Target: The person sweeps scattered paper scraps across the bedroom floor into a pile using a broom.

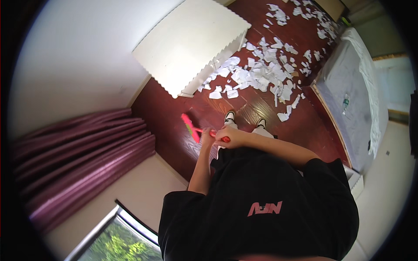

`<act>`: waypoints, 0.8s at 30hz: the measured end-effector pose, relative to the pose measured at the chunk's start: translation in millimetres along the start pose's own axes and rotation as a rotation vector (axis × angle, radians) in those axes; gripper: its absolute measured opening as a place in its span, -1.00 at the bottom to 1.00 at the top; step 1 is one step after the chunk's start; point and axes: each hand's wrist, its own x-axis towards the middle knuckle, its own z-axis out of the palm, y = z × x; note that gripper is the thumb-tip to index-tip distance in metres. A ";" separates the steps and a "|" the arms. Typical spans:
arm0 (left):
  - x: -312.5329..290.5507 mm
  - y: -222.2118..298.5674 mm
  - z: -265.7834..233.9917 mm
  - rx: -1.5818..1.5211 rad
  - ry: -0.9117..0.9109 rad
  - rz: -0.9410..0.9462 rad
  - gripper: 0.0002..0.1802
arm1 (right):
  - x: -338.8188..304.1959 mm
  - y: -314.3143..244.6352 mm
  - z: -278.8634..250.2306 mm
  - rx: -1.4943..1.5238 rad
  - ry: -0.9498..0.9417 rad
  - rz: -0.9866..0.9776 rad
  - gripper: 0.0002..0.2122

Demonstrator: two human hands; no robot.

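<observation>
A broom with a pink and green head (pixel 190 128) and a red handle is in both my hands, slanting away to the left. My left hand (pixel 208 136) wraps round the handle nearer the head. Just behind it, my right hand (pixel 231 135) grips the handle near its red end. The broom's head is over the dark red wooden floor (pixel 170 113), left of my shoes; whether it touches the boards I cannot tell. Ahead and to the right, torn white paper pieces (pixel 261 69) lie in a loose heap, with more scattered farther off.
A cream cabinet with a scalloped edge (pixel 191 41) stands ahead on the left. Purple curtains (pixel 87 161) hang at the left, above a window (pixel 122 239). On the right is a mattress-like slab (pixel 348 113) in plastic, with a small bottle (pixel 345 104) on it.
</observation>
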 end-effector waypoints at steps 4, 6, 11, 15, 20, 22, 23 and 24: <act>64.9 73.1 21.9 -0.602 -0.175 0.164 -0.70 | 14.1 -76.1 -47.0 -0.162 0.402 0.252 -0.83; 95.4 114.7 15.1 -0.772 -0.436 0.154 -0.68 | 18.7 -87.1 -55.3 -0.244 0.402 0.240 -0.83; 113.4 218.4 11.5 -0.610 -0.267 0.523 -0.68 | 14.4 -112.9 -76.3 -0.413 0.481 0.252 -0.81; 145.6 223.5 16.9 -0.492 -0.504 0.502 -0.70 | -1.8 -131.7 -102.3 -0.476 0.728 0.284 -0.82; 156.1 235.1 14.0 -0.185 -0.593 0.539 -0.67 | -47.5 -103.6 -121.5 -0.110 0.917 0.357 -0.85; 160.3 193.3 24.8 -0.091 -0.377 0.610 -0.65 | -53.3 -79.2 -124.3 0.102 0.820 0.363 -0.84; 163.7 179.3 29.7 -0.073 -0.389 0.617 -0.65 | -54.9 -60.3 -125.8 0.113 0.838 0.354 -0.84; 166.7 174.0 35.0 -0.069 -0.391 0.564 -0.65 | -59.0 -44.0 -128.8 0.139 0.793 0.315 -0.82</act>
